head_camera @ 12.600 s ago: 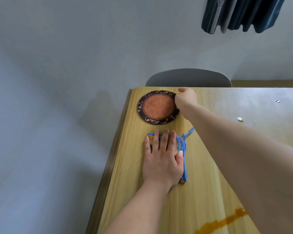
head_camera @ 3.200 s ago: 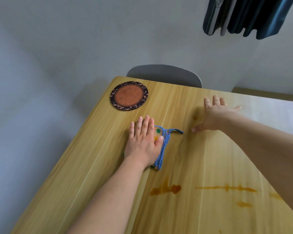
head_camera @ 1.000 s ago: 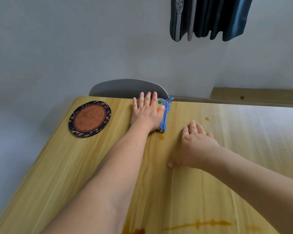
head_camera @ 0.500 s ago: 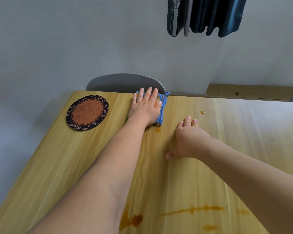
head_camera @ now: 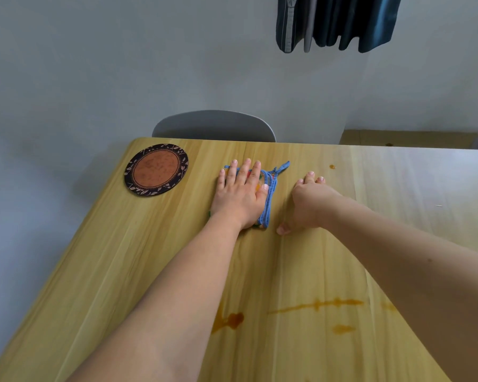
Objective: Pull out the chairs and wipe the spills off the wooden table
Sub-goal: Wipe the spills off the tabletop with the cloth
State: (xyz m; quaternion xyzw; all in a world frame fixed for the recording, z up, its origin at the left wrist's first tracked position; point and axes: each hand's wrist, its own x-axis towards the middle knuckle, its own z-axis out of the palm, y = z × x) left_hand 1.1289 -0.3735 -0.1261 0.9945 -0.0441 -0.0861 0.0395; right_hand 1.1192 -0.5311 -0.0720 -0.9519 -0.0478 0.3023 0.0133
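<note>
We've dragged the cloth (head_camera: pixel 268 199) back from the table (head_camera: pixel 122 257) far edge, left hand (head_camera: pixel 239 195) fingers flat; right hand (head_camera: pixel 309 205) braced, fingers loosely bent; near spills (head_camera: pixel 229 321) remain.

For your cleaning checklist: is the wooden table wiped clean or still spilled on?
Still spilled on: orange-brown streaks remain on the wooden table.

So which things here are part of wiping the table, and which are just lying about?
Part of the job:
- cloth under the left hand
- right hand flat on the table
- brown spills
- grey chair

Just lying about:
- round mat
- dark clothes hanging on the wall
</note>
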